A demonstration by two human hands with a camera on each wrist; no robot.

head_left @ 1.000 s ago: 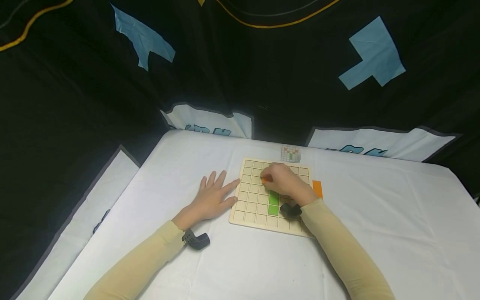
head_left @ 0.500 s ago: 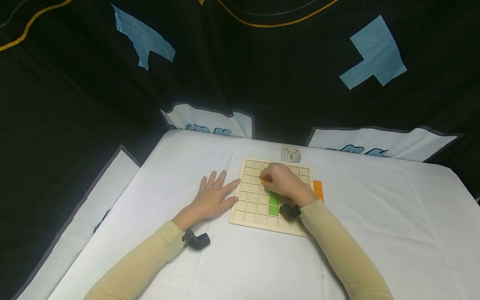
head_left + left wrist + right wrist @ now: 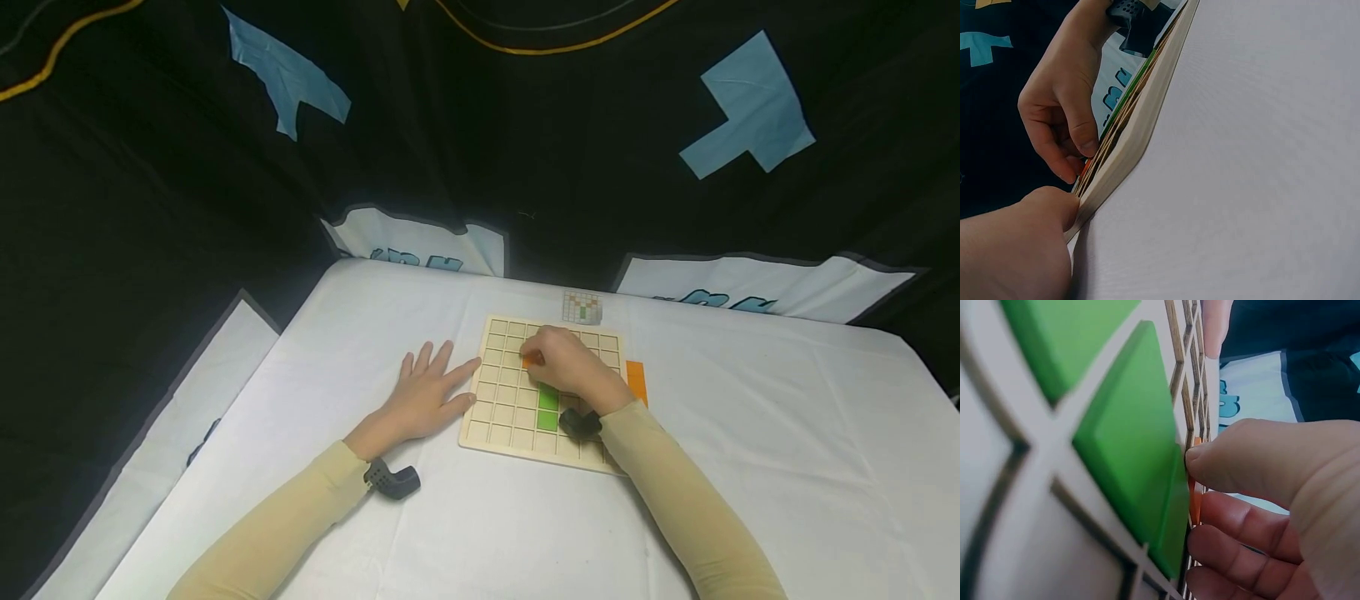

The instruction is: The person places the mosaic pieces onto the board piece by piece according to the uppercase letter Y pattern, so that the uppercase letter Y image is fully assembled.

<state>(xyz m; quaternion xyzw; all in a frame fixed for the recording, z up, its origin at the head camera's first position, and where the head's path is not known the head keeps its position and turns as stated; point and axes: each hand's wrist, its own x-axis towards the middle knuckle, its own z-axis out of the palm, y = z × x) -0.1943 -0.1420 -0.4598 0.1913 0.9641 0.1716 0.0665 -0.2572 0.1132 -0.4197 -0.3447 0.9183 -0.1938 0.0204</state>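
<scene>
Worktop [image 3: 450,533], white-covered, backed by a black drape [image 3: 480,142]. Grid board [image 3: 502,412]: green tiles [image 3: 547,421], at least two, sat in neighbouring squares. Orange tile [image 3: 528,362]: was at the board, pinched by the fingers of the right hand [image 3: 566,358]; seating unclear. Left hand [image 3: 426,402]: fingers spread, holding nothing, at the board's left edge. Orange piece [image 3: 636,379]: lay beside the right edge. Step, judged: fitting the tile; the next move called for pressing it level and letting go.

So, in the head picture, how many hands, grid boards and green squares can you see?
Hands: 2 (left hand, right hand)
Grid board: 1
Green squares in sight: 2 (the right hand may hide more)
Total: 5
</scene>
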